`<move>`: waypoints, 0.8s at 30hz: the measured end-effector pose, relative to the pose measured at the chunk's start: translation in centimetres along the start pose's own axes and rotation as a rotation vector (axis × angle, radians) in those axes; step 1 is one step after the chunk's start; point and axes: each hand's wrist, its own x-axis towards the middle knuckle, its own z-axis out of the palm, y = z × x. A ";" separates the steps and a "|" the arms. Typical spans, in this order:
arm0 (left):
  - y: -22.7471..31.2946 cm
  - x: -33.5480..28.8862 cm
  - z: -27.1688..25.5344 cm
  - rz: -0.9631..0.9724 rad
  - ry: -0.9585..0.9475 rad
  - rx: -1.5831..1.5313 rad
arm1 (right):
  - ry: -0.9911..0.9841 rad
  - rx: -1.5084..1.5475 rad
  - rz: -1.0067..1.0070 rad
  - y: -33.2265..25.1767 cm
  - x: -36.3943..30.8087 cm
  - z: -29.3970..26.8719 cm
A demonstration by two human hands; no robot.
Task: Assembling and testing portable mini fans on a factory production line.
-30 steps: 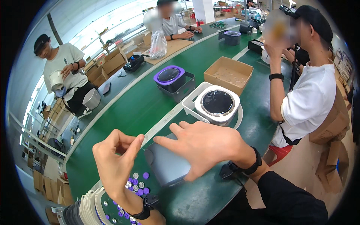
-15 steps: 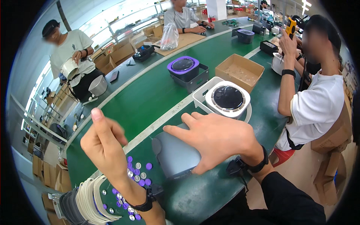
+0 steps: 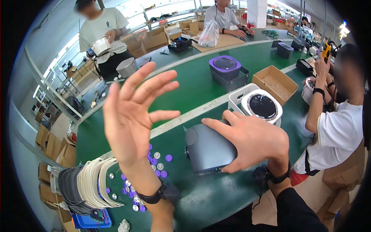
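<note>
My left hand (image 3: 133,116) is raised above the green worktable, palm showing, fingers spread, holding nothing. With thumb and fingers spread across it, my right hand (image 3: 255,141) grips a dark grey box-shaped appliance housing (image 3: 206,149). A round pad marks one corner of that housing, and a small black knob shows on its left side. Under and beside my left wrist are scattered purple and silver round caps (image 3: 164,174). Just beyond my right hand stands a white appliance with a round black top (image 3: 262,106), next to a white basket (image 3: 234,98).
A stack of cream and dark grey curved strips (image 3: 91,185) stands left, above a blue tray (image 3: 104,219). Farther off are a purple-topped appliance (image 3: 225,63) in a grey basket and an open cardboard box (image 3: 276,83). A co-worker (image 3: 328,120) sits at right; two others work across the table.
My left hand has gone from curled fingers with the thumb up to widely spread. My right hand stays on the housing, which now shows its side knob. The view has swung left.
</note>
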 end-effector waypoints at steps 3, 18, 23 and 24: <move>-0.4 -0.5 2.7 0.174 0.249 0.505 | -0.004 -0.033 -0.014 0.0 0.4 -0.1; -2.5 -3.4 3.0 -0.237 -0.592 1.219 | -0.003 0.003 0.037 1.2 0.5 0.3; -4.0 -2.9 2.5 -0.159 -0.519 1.225 | 0.086 0.054 -0.045 2.4 0.6 0.6; -5.1 -3.2 1.6 -0.095 -0.465 1.197 | 0.103 0.069 -0.065 2.4 0.4 0.4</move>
